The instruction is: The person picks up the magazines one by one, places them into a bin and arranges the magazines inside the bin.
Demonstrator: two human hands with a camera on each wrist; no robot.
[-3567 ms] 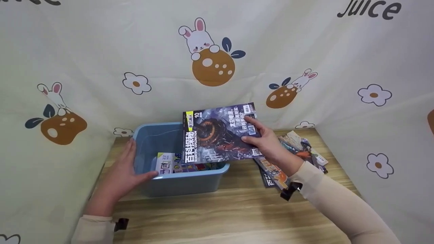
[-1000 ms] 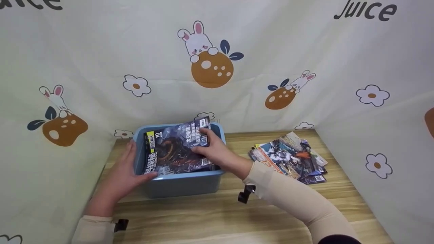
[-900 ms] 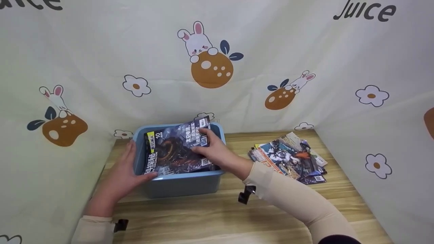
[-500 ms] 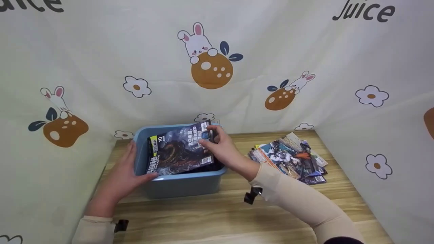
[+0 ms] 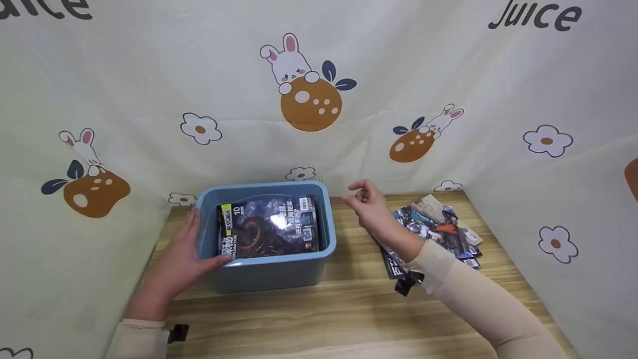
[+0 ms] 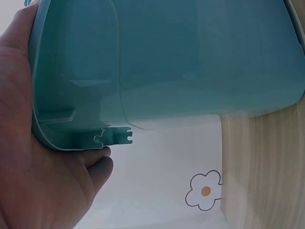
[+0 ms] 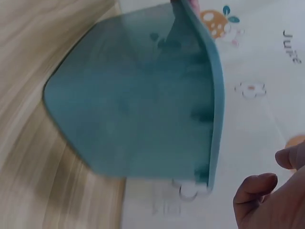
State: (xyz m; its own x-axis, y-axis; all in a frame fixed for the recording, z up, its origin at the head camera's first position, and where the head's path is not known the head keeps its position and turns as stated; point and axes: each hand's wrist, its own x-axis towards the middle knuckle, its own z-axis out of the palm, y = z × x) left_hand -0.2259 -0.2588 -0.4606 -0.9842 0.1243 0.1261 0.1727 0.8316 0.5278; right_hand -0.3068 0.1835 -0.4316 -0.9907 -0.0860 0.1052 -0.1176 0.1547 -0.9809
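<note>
A blue plastic bin [image 5: 271, 274] stands on the wooden table, with a dark Chinese science magazine [image 5: 271, 229] lying face up inside it. My left hand [image 5: 179, 254] grips the bin's left end by the rim, thumb over the front edge. In the left wrist view, fingertips [image 6: 100, 169] curl under the rim. To the right of the bin, my right hand [image 5: 373, 212] is in the air with loosely bent fingers and nothing between them. Just beyond it lies a loose pile of magazines [image 5: 443, 229], partly hidden by the hand and wrist.
A pale curtain [image 5: 239, 89] printed with rabbits, oranges and flowers encloses the table [image 5: 299, 319] at the back and both sides. The bin stands close to the back curtain.
The right hand carried the magazine from above the bin's right side into it, let go, and moved right toward the pile. The magazine now lies flatter. The left hand stayed on the rim.
</note>
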